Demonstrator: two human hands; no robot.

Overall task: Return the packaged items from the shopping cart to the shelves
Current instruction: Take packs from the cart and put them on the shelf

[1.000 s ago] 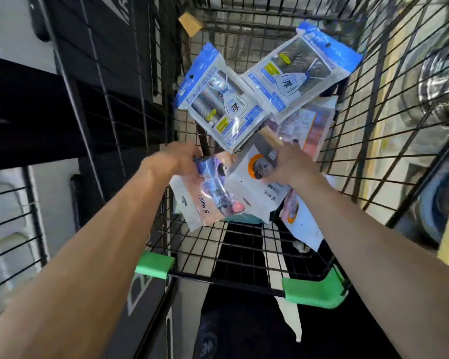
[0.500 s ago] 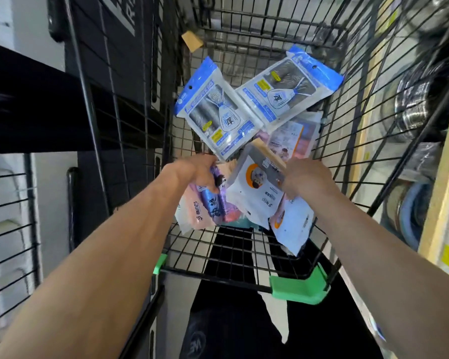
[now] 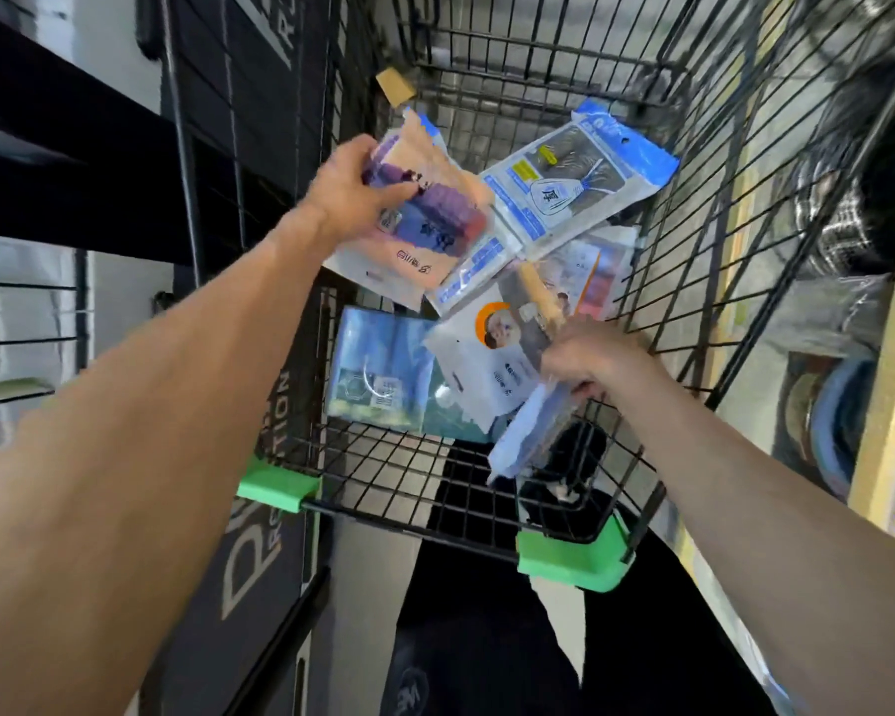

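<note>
Your left hand [image 3: 350, 196] has its fingers curled around the pink pack of purple rolls [image 3: 425, 219], lifted above the shopping cart [image 3: 657, 281], while your right hand [image 3: 592, 361] pinches the white pouch with the orange circle [image 3: 492, 354], and a blue-edged pack [image 3: 574, 178] lies just beyond both sets of fingers.

Both bare forearms are stretched forward, the left from the lower left and the right from the lower right. The left hand [image 3: 350, 191] is raised higher and farther out, its thumb and fingers closed around a peach-and-purple packet [image 3: 425, 224]. The right hand [image 3: 598, 361] is held lower and nearer, knuckles up, its fingers curled onto a white packet with an orange mark [image 3: 497, 354].
</note>
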